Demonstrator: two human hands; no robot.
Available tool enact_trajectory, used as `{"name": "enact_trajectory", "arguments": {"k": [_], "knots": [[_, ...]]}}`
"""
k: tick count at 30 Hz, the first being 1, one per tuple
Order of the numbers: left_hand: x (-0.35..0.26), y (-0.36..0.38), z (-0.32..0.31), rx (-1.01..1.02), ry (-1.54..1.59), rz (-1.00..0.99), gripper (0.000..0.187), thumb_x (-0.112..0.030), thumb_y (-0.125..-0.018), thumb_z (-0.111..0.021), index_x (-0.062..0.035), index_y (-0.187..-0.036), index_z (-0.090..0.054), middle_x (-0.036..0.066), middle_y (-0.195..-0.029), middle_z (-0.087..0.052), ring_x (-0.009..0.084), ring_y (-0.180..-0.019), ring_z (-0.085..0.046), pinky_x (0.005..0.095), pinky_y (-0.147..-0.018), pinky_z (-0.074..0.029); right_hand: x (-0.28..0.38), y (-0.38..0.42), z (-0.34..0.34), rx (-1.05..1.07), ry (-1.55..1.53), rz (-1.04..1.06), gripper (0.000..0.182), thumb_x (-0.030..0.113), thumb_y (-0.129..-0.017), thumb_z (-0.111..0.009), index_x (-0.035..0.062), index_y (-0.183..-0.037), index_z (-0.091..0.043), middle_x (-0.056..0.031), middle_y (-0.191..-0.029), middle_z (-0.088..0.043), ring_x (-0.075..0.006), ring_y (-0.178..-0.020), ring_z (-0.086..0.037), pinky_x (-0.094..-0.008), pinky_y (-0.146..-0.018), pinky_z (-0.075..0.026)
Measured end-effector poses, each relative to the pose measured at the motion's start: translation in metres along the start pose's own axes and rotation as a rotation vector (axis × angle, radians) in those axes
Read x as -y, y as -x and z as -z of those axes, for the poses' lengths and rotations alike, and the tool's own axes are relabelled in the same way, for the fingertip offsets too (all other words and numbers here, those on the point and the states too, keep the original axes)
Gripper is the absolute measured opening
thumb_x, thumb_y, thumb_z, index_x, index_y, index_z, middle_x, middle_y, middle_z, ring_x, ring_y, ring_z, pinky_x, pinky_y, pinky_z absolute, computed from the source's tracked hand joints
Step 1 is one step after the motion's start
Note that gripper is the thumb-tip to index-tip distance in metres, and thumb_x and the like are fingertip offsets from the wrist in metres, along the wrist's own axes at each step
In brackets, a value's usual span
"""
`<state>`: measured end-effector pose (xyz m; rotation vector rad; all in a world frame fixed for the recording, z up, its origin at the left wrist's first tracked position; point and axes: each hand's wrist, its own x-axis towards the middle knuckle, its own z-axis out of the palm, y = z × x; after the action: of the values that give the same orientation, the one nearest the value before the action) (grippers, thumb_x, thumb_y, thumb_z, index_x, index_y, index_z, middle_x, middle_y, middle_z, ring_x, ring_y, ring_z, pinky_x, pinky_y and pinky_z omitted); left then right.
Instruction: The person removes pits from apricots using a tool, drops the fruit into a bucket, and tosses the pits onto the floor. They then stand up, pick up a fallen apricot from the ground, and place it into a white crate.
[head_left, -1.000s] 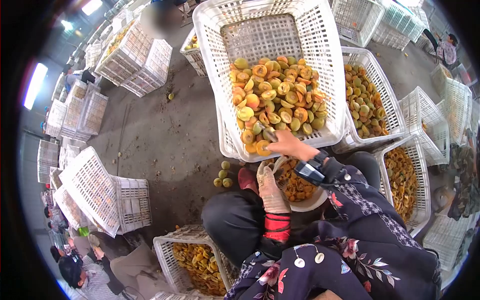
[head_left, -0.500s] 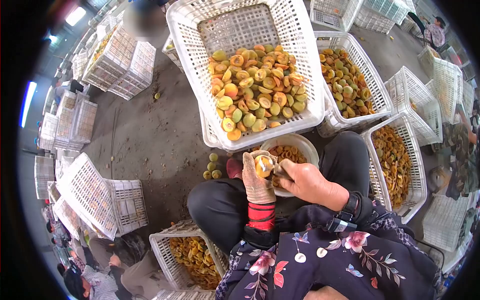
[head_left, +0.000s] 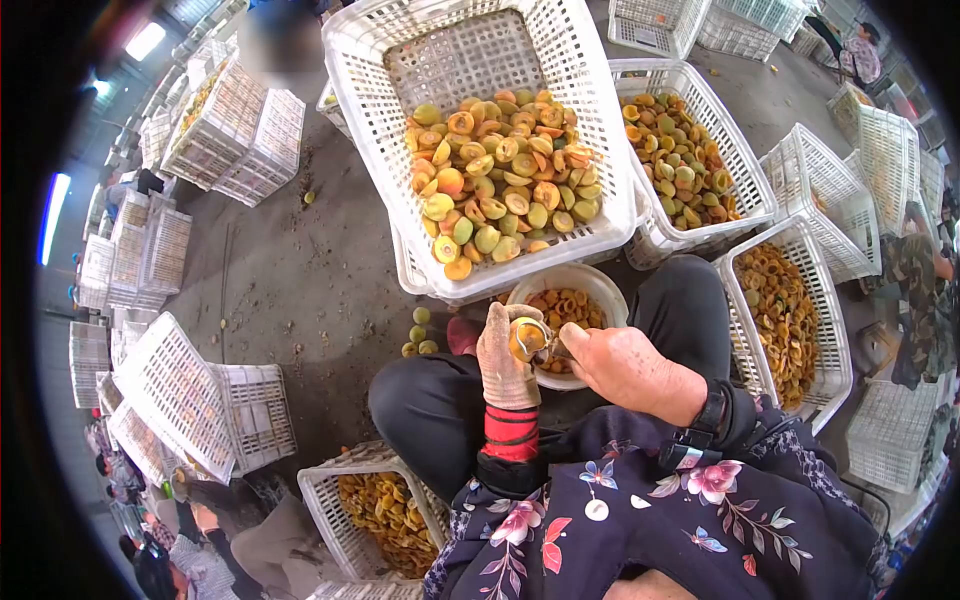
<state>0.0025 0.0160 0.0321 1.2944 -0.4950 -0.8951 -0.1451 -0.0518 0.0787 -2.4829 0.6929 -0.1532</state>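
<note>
- A fruit half [head_left: 526, 338] is pinched by the curled fingers of the gloved left hand [head_left: 505, 372], apparently for steadiness.
- A metal tool [head_left: 549, 345] is gripped in the bare right hand [head_left: 640, 375], its fingers pressed together, seemingly for close control.
- A bowl [head_left: 612, 297] is set below the hands, likely for catching pieces.
- Halves are gathered at the near end of a white crate [head_left: 530, 274], probably for easy reach.
- Distant crates [head_left: 265, 145] are stacked, presumably saving floor space.

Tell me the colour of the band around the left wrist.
The wristband is red with black strands across it, seen best in the current head view.
</note>
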Motion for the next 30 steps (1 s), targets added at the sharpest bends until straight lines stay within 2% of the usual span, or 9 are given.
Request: {"name": "enact_trajectory", "arguments": {"k": [6, 8, 16, 22, 24, 25, 28, 29, 30], "knots": [[-0.006, 0.01, 0.0, 0.036, 0.187, 0.264, 0.05, -0.05, -0.1, -0.042, -0.0043, -0.091, -0.06, 0.007, -0.071, -0.062, 0.0135, -0.058, -0.058, 0.0241, -0.049, -0.045, -0.005, 0.011, -0.002, 0.099, 0.095, 0.041, 0.018, 0.015, -0.088, -0.058, 0.0014, -0.094, -0.048, -0.019, -0.065, -0.061, -0.0375, -0.059, -0.063, -0.046, -0.052, -0.05], [-0.014, 0.017, -0.008, 0.016, 0.33, 0.302, 0.049, -0.048, -0.1, -0.044, -0.0035, -0.089, -0.059, 0.009, -0.07, -0.062, 0.0157, -0.058, -0.059, 0.0256, -0.051, -0.047, -0.007, 0.02, -0.011, 0.038, -0.264, 0.054, 0.021, 0.016, -0.088, -0.059, 0.0005, -0.095, -0.047, -0.0219, -0.066, -0.06, -0.0408, -0.06, -0.062, -0.0483, -0.053, -0.049], [-0.028, 0.043, -0.022, -0.043, 0.334, 0.115, 0.045, -0.04, -0.1, -0.05, 0.0005, -0.083, -0.059, 0.012, -0.068, -0.063, 0.0192, -0.057, -0.061, 0.0297, -0.054, -0.051, 0.002, 0.046, -0.006, 0.162, -0.251, -0.037, 0.028, 0.02, -0.089, -0.061, -0.0012, -0.102, -0.047, -0.0266, -0.074, -0.061, -0.0457, -0.075, -0.062, -0.0515, -0.062, -0.047], [-0.052, 0.06, -0.035, 0.024, 0.283, 0.083, 0.039, -0.031, -0.099, -0.054, -0.0001, -0.076, -0.061, 0.011, -0.067, -0.063, 0.0187, -0.056, -0.06, 0.0293, -0.054, -0.049, -0.001, 0.067, 0.004, 0.147, -0.831, 0.219, 0.032, 0.018, -0.087, -0.062, -0.0013, -0.107, -0.047, -0.0275, -0.076, -0.061, -0.0474, -0.077, -0.061, -0.0516, -0.063, -0.048], [-0.049, 0.059, -0.036, 0.063, 0.094, 0.084, 0.034, -0.026, -0.098, -0.056, -0.0006, -0.076, -0.061, 0.01, -0.066, -0.063, 0.018, -0.055, -0.059, 0.0288, -0.054, -0.049, 0.001, 0.074, 0.007, 0.115, -0.385, 0.09, 0.025, 0.016, -0.089, -0.065, -0.0004, -0.098, -0.048, -0.0212, -0.071, -0.059, -0.039, -0.069, -0.062, -0.045, -0.062, -0.047], [-0.047, 0.058, -0.037, 0.059, 0.04, 0.091, 0.031, -0.024, -0.097, -0.057, -0.0008, -0.076, -0.061, 0.01, -0.066, -0.063, 0.0174, -0.055, -0.059, 0.0285, -0.054, -0.048, 0.003, 0.074, 0.012, 0.166, -0.329, 0.026, 0.026, 0.014, -0.089, -0.067, -0.0018, -0.1, -0.051, -0.0181, -0.076, -0.059, -0.0254, -0.071, -0.058, -0.0394, -0.067, -0.047], [-0.049, 0.059, -0.042, 0.051, 0.081, 0.059, 0.037, -0.03, -0.098, -0.055, 0.0005, -0.078, -0.059, 0.012, -0.064, -0.061, 0.0207, -0.05, -0.058, 0.0313, -0.047, -0.05, -0.004, 0.074, 0.009, 0.145, -0.768, 0.157, 0.028, 0.015, -0.089, -0.068, -0.0033, -0.104, -0.052, -0.017, -0.079, -0.058, -0.0186, -0.074, -0.052, -0.0364, -0.07, -0.046], [-0.049, 0.061, -0.045, 0.05, 0.076, 0.054, 0.037, -0.03, -0.098, -0.055, 0.0005, -0.078, -0.059, 0.012, -0.064, -0.061, 0.0207, -0.05, -0.058, 0.0313, -0.047, -0.05, -0.006, 0.076, 0.011, 0.167, -0.829, 0.162, 0.033, 0.017, -0.088, -0.068, -0.0033, -0.108, -0.052, -0.0239, -0.081, -0.061, -0.0321, -0.073, -0.062, -0.0413, -0.068, -0.048], [-0.047, 0.063, -0.049, 0.041, 0.183, 0.06, 0.038, -0.033, -0.098, -0.054, -0.0007, -0.078, -0.058, 0.012, -0.064, -0.061, 0.021, -0.052, -0.059, 0.0313, -0.047, -0.05, -0.007, 0.077, 0.009, 0.167, -0.831, 0.166, 0.033, 0.017, -0.088, -0.068, -0.0033, -0.108, -0.052, -0.0239, -0.081, -0.061, -0.0321, -0.073, -0.062, -0.0413, -0.068, -0.048]]}}
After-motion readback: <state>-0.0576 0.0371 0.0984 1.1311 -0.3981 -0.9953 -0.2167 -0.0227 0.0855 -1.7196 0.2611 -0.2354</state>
